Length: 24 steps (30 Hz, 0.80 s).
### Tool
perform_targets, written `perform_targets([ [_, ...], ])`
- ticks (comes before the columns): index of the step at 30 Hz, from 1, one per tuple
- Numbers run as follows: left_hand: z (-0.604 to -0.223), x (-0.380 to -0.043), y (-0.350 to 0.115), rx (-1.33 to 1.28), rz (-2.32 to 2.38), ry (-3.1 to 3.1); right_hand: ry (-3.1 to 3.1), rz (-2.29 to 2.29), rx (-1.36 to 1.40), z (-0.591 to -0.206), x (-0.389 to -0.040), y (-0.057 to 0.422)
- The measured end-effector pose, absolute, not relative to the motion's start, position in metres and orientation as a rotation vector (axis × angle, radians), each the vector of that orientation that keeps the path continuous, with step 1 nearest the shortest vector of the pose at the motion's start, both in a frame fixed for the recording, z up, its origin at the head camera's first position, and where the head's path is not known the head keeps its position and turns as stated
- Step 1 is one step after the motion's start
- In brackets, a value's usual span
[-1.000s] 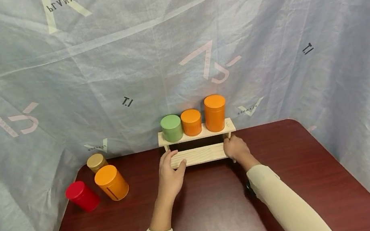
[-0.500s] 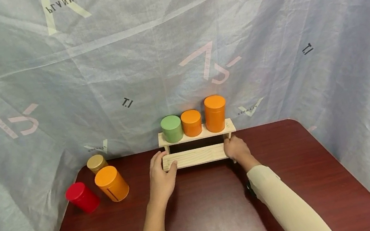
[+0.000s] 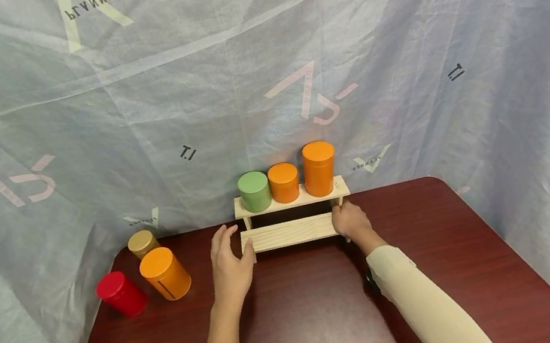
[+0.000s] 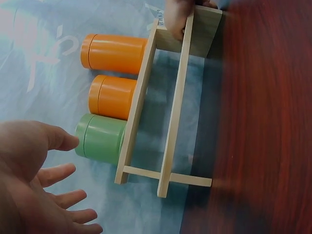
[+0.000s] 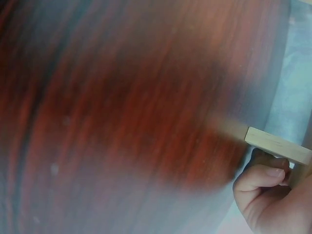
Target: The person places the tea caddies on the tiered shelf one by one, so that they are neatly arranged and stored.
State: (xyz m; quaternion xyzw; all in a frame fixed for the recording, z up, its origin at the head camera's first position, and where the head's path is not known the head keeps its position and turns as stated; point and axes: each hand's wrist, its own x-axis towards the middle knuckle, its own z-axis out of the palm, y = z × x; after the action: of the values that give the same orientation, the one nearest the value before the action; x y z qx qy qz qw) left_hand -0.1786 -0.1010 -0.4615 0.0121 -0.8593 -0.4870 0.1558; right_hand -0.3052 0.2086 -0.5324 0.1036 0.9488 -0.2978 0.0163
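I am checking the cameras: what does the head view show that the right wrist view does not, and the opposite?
Only head: the left hand, green can, short orange can and tall orange can on the shelf, plus the red can, gold can and yellow-orange can.

Only right wrist: a fingernail of the right hand.

Both: right hand, part of the shelf, table, cloth.

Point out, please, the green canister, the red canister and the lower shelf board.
Green canister (image 4: 104, 139), left wrist view: side wall.
Red canister (image 3: 125, 297), head view: side wall.
Lower shelf board (image 3: 292, 233), head view: top surface.
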Motion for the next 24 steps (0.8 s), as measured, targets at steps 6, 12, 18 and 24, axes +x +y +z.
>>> perform_targets([
  [6, -0.46, -0.178, -0.108, 0.052, -1.327, -2.457, 2.946, -0.927, 0.323, -0.534, -0.306, 0.209],
  [12, -0.46, -0.179, -0.113, 0.056, -1.319, -2.459, 2.952, -0.933, 0.333, -0.533, -0.305, 0.209],
  [18, -0.462, -0.178, -0.12, 0.05, -1.283, -2.498, 2.918, -0.956, 0.341, -0.533, -0.304, 0.207],
  [24, -0.461, -0.178, -0.131, 0.065, -1.232, -2.495, 2.929, -0.963, 0.338, -0.533, -0.305, 0.208],
])
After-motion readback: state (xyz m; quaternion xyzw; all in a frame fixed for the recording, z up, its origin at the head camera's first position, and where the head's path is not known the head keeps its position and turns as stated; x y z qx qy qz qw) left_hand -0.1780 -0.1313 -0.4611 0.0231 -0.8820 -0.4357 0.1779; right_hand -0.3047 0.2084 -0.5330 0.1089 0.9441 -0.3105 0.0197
